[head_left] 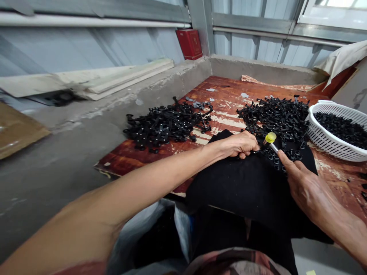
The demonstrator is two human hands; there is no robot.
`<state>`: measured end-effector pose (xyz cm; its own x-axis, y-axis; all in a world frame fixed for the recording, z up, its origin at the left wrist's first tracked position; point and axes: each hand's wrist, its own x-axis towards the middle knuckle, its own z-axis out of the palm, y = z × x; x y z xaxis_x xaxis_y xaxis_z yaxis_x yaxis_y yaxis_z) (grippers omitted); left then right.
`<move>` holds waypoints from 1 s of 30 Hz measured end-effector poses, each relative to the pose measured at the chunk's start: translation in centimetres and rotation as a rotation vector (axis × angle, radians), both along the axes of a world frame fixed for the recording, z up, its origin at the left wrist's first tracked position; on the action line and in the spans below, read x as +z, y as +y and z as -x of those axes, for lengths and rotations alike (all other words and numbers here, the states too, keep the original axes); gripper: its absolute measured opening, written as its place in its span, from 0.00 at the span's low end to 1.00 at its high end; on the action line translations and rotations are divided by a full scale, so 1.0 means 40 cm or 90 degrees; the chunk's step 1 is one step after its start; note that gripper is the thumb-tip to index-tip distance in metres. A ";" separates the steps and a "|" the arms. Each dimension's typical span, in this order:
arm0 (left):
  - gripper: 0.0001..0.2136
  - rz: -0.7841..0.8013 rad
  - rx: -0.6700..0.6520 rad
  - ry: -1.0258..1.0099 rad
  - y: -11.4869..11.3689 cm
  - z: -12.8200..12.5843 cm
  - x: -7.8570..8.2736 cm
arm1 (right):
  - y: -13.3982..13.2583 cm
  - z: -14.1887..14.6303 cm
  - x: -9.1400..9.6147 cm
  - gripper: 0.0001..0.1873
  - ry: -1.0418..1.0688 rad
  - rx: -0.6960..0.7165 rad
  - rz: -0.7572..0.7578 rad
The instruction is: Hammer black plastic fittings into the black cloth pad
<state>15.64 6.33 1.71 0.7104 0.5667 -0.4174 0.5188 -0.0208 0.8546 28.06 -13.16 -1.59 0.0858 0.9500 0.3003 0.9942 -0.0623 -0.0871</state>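
My right hand [305, 185] grips a small hammer [270, 138] with a yellow face and a metal shaft, its index finger stretched along the shaft. The hammer head is close beside my left hand [243, 145], whose fingers are closed around a small black part [256, 151], mostly hidden by the fingers. Under both hands a black cloth [237, 187] covers the table edge. Several ring-ended black pieces [276, 160] lie on the cloth just below the hammer. Behind the hammer spreads a heap of black parts [278, 114].
Another pile of black parts [163, 126] lies left on the worn red-brown table [226, 89]. A white plastic basket [323, 135] of small black pieces stands at the right. Concrete ledges border the table, with a red box [189, 44] in the far corner and a cardboard piece [20, 131] at left.
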 end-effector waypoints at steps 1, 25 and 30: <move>0.07 -0.005 -0.007 -0.005 0.004 0.000 -0.006 | 0.000 -0.003 0.002 0.35 0.005 0.004 0.000; 0.12 -0.030 -0.008 -0.040 -0.022 0.029 0.026 | 0.002 -0.005 0.056 0.30 0.053 0.047 -0.092; 0.12 -0.049 -0.002 -0.037 -0.026 0.030 0.024 | 0.003 -0.007 0.064 0.29 0.056 0.033 -0.108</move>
